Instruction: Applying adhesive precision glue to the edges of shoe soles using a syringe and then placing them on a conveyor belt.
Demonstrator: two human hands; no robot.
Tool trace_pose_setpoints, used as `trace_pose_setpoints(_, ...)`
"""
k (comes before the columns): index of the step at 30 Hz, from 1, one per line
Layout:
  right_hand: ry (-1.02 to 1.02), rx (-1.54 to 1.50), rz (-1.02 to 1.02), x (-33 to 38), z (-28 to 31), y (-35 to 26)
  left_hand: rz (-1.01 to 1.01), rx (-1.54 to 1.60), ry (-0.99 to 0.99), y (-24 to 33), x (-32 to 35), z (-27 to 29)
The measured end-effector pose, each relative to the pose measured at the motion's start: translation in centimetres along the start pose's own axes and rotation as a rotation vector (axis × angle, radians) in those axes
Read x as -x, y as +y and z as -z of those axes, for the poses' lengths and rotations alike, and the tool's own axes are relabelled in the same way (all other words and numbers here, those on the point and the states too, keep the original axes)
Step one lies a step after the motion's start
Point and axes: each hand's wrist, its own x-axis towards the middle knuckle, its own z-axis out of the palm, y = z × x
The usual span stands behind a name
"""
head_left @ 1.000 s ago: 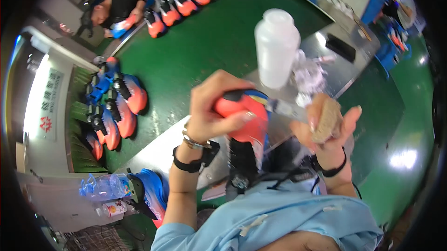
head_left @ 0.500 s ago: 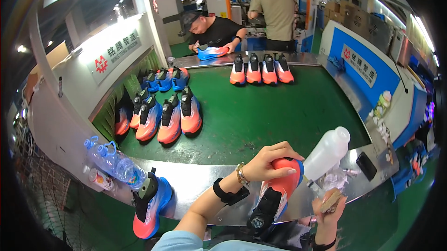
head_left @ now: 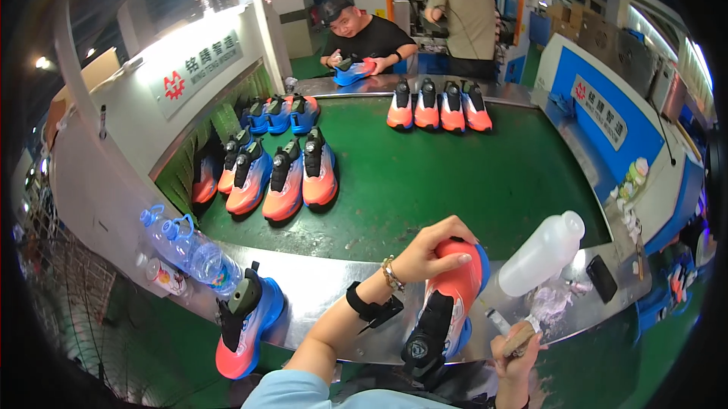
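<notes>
My left hand (head_left: 436,253) is closed over the toe of a coral and blue sneaker (head_left: 449,293) at the metal counter's front edge. The sneaker's black collar points toward me. To its right, my right hand (head_left: 517,352) grips a rough tan block (head_left: 520,339). A clear syringe-like tube (head_left: 499,322) sticks out from the same hand, its tip apart from the shoe. Crumpled whitish material (head_left: 550,301) lies beyond that hand. Another sneaker (head_left: 246,322) stands at the counter edge on the left.
A white plastic bottle (head_left: 542,253) lies tilted near a black phone-like object (head_left: 601,278). Clear water bottles (head_left: 189,253) and a printed cup (head_left: 164,276) stand left. Several sneakers (head_left: 284,181) rest on the green belt (head_left: 425,189). A co-worker (head_left: 371,37) handles a shoe across it.
My right hand has drawn left and down, taking the tube's tip away from the sneaker's toe. My left hand stays on the shoe. The co-worker's head has come up, and the view has shifted slightly.
</notes>
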Motion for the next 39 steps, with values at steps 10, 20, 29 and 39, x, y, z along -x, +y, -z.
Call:
trace_pose_setpoints(10, -0.093, -0.036, -0.178, 1.9, -0.1, 2.3, 0.076, -0.165, 0.253, -3.0, 2.4, 2.4)
trace_pose_setpoints(20, -0.080, -0.024, -0.310, 2.4, 1.9, 1.7, 0.211, -0.407, 0.345, -4.1, 1.2, 1.2)
trace_pose_setpoints(29, -0.082, 0.040, -0.326, 4.4, 3.3, 1.5, 0.276, -0.598, 0.409, -5.1, 2.3, 2.3)
trace_pose_setpoints(39, 0.013, 0.078, -0.307, 4.3, 3.1, 2.3, 0.368, -0.492, 0.452, -9.0, 7.1, 6.3)
